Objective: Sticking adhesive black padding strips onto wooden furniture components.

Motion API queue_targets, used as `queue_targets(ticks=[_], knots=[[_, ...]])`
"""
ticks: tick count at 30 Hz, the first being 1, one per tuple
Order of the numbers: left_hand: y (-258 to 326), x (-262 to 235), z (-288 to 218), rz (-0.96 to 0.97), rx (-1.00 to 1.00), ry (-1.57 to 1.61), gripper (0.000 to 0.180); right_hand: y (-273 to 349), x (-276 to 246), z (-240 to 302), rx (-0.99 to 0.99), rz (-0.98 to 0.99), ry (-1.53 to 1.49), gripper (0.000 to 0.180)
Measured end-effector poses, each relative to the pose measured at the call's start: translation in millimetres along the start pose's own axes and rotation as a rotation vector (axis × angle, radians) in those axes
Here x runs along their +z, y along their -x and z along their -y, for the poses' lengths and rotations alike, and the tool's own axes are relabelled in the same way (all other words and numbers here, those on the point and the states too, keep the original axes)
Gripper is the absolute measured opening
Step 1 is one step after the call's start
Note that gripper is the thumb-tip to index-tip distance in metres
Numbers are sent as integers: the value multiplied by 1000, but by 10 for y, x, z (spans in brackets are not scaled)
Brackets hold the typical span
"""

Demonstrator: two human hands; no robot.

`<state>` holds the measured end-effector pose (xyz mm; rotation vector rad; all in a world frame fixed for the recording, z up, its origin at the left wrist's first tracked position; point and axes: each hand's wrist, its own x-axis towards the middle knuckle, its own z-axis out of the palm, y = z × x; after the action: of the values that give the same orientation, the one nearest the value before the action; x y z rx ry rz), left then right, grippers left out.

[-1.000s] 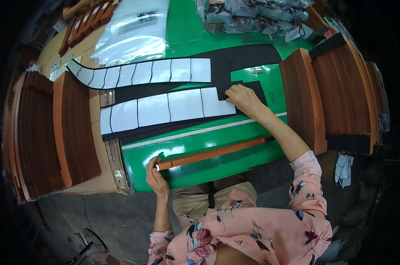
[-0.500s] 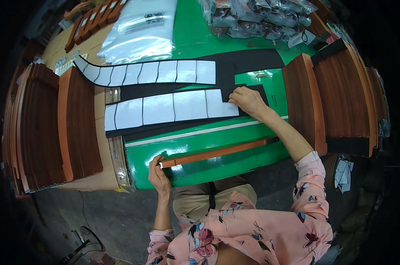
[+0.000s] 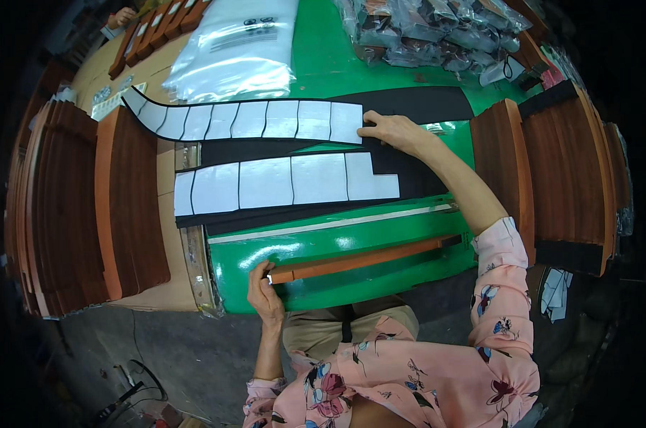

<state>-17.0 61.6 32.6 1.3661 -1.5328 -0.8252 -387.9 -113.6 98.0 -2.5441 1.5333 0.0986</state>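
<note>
A long reddish-brown wooden bar (image 3: 359, 258) lies across the green tabletop in front of me, with a dark patch at its right end. At its left end, my left hand (image 3: 266, 294) grips the bar between thumb and fingers. My right hand (image 3: 398, 134) reaches to the right end of the farther black strip with white backing squares (image 3: 282, 120), its thumb and fingertips closed at the edge of the last square. Nearer to me lies a second black strip with white squares (image 3: 266, 184), stepped at its right end. Black sheets (image 3: 426, 103) lie under the strips.
Stacks of brown wooden panels stand at the left (image 3: 130, 207) and right (image 3: 565, 171). Clear plastic bags (image 3: 237, 50) and a pile of plastic-wrapped pieces (image 3: 437, 32) lie at the back. Another person's hand (image 3: 122, 17) is near wooden bars (image 3: 155, 32) at the far left.
My right hand has moved up from the nearer strip's stepped right end to the farther strip's right end. My left hand stays on the bar's left end. The view has shifted slightly.
</note>
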Motion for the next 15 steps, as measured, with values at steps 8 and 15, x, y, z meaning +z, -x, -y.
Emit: queue_targets(ticks=[8,15], knots=[[-24,13,-4,-35,52,-17,44,-163,50,-79,-138,-46,10,24],[-19,12,-12,-7,27,-19,45,-169,75,-124,-150,-51,62,26]])
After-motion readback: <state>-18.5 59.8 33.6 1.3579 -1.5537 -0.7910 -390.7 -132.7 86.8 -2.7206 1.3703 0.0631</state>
